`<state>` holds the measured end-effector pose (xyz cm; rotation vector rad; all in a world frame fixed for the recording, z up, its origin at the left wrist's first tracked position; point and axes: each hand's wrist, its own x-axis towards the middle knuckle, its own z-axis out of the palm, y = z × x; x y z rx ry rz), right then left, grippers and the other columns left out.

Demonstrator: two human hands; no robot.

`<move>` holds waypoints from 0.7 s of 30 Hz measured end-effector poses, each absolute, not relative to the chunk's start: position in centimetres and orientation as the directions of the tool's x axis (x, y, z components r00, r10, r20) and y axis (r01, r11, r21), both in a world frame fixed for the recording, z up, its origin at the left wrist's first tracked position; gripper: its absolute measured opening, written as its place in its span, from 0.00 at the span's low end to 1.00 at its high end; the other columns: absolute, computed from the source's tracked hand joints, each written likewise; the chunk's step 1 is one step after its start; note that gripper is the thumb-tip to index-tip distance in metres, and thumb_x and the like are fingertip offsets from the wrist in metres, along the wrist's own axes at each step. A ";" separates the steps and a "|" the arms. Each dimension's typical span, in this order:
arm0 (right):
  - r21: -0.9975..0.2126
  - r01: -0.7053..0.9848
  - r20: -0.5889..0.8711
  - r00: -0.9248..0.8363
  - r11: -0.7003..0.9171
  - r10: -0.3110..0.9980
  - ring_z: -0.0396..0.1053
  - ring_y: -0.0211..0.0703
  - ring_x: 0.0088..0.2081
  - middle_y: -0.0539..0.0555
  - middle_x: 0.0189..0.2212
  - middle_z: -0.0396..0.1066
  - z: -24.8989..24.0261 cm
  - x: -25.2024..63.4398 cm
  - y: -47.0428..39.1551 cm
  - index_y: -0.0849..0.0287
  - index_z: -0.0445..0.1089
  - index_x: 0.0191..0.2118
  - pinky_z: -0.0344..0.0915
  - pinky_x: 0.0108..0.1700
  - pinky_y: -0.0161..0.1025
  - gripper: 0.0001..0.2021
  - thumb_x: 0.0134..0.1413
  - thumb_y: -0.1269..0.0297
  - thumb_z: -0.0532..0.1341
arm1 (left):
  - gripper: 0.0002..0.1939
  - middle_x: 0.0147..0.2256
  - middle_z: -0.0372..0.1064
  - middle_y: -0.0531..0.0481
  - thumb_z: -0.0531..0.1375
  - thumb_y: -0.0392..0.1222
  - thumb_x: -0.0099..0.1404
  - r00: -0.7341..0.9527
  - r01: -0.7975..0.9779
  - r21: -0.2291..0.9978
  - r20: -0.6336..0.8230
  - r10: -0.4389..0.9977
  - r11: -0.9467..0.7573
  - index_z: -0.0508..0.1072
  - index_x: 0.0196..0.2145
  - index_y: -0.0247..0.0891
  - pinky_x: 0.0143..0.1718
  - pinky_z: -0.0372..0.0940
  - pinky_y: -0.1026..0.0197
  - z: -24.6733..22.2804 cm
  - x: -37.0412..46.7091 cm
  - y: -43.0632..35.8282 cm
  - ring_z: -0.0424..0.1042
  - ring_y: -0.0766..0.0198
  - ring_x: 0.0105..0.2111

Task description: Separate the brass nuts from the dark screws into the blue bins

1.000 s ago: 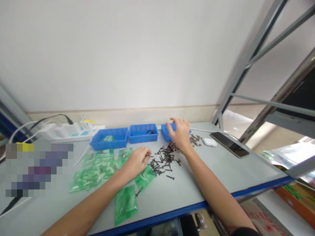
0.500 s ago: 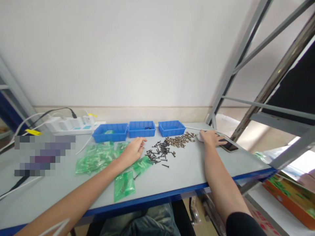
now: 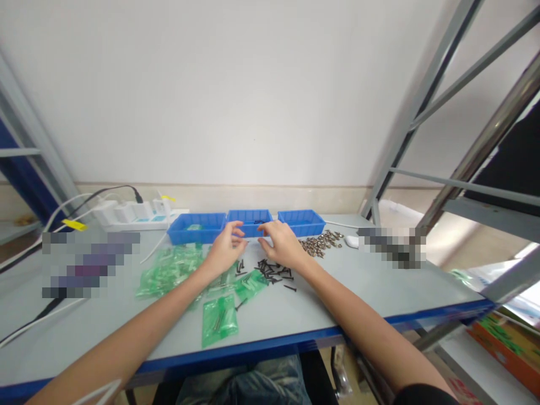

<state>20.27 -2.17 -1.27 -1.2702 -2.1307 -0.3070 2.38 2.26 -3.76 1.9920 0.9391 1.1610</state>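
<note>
My left hand (image 3: 226, 246) is above the table in front of the left and middle blue trays, its fingers apart and nothing seen between them. Facing it, my right hand (image 3: 280, 243) hovers over the black screws (image 3: 274, 271), fingers curved and apart, with no object visible in it. Green plastic bags (image 3: 171, 270) are piled left of my left hand. Nearer the front edge lie a green bag of screws (image 3: 220, 319) and another green bag (image 3: 251, 284). Brass-coloured metal parts (image 3: 321, 243) form a heap to the right of my right hand.
Three blue trays stand along the back: left (image 3: 196, 228), middle (image 3: 250, 216) and right (image 3: 301, 223). A white power strip (image 3: 137, 216) with cables is at the back left. A white mouse-like object (image 3: 351, 242) lies at the right. Metal frame bars rise at both sides.
My right hand has left the white object and moved left, over the black screws and close to my left hand. A few screws now show loose beside my left hand. The view has shifted slightly.
</note>
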 end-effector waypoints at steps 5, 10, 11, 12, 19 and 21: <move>-0.037 0.816 0.535 -0.472 0.577 0.701 0.63 0.43 0.37 0.55 0.33 0.68 -3.0 19.3 -2.2 0.61 0.66 0.38 0.57 0.39 0.38 0.05 0.54 0.71 0.56 | 0.23 0.38 0.59 0.51 0.56 0.39 0.55 0.404 0.181 0.857 0.382 0.831 -0.482 0.54 0.48 0.38 0.32 0.66 0.65 -3.8 2.7 1.8 0.69 0.72 0.30; 0.001 0.807 0.539 -0.498 0.590 0.680 0.62 0.42 0.36 0.55 0.33 0.68 -2.7 19.4 -2.2 0.61 0.66 0.37 0.56 0.38 0.36 0.05 0.57 0.68 0.54 | 0.23 0.38 0.60 0.50 0.54 0.39 0.56 0.445 0.177 0.860 0.363 0.818 -0.478 0.53 0.49 0.38 0.32 0.66 0.65 -4.1 3.0 1.8 0.69 0.71 0.31; 0.010 0.811 0.534 -0.498 0.584 0.683 0.62 0.42 0.36 0.55 0.32 0.68 -2.5 19.4 -2.3 0.61 0.66 0.36 0.56 0.38 0.36 0.05 0.57 0.68 0.54 | 0.23 0.38 0.60 0.49 0.53 0.40 0.57 0.434 0.215 0.846 0.365 0.824 -0.488 0.53 0.49 0.38 0.33 0.67 0.63 -3.9 2.9 1.8 0.69 0.69 0.32; 0.018 0.817 0.529 -0.497 0.577 0.688 0.62 0.42 0.35 0.55 0.32 0.68 -2.4 19.3 -2.4 0.61 0.66 0.35 0.56 0.37 0.36 0.05 0.58 0.68 0.54 | 0.23 0.39 0.61 0.48 0.53 0.40 0.57 0.418 0.276 0.813 0.379 0.826 -0.512 0.53 0.50 0.37 0.35 0.67 0.60 -3.4 2.8 1.6 0.69 0.67 0.34; -0.065 0.861 0.584 -0.376 0.504 0.719 0.63 0.41 0.33 0.55 0.29 0.68 -1.8 20.1 -2.2 0.60 0.65 0.31 0.56 0.37 0.36 0.11 0.61 0.65 0.48 | 0.10 0.39 0.67 0.44 0.51 0.46 0.62 0.515 0.514 0.519 0.449 0.730 -0.683 0.68 0.37 0.42 0.49 0.59 0.47 0.8 3.3 -8.2 0.64 0.54 0.44; -0.120 0.875 0.622 -0.301 0.468 0.723 0.63 0.41 0.34 0.54 0.29 0.68 -1.6 21.1 -1.7 0.59 0.65 0.31 0.56 0.37 0.36 0.11 0.61 0.65 0.49 | 0.11 0.35 0.68 0.48 0.50 0.48 0.64 0.693 0.381 0.718 0.196 0.694 -0.583 0.69 0.33 0.46 0.45 0.63 0.51 -0.6 4.0 -11.8 0.66 0.58 0.40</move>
